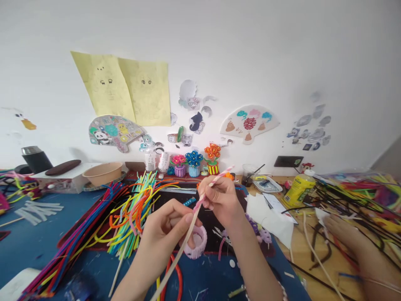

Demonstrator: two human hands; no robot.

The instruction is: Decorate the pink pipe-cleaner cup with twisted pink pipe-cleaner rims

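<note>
A long cream pipe cleaner [176,260] runs slantwise up through both my hands, with a pink pipe cleaner [197,206] wound around it between them. My left hand [164,228] pinches the lower stretch between thumb and fingers. Higher up, my right hand [221,198] grips the twisted part, and a pink-and-white striped tip sticks out past its fingers. Below and just behind my left fingers sits a small pale pink fuzzy pot [198,250], partly covered by them. Scissors [220,235] lie under my right wrist, beside purple fuzzy pieces [261,232].
A bundle of coloured pipe cleaners [134,219] lies at left, near a beige bowl [102,173]. Three fuzzy flower pots [194,164] stand by the wall. At right are a yellow bottle [299,188], white paper [269,217] and another person's hand [341,234].
</note>
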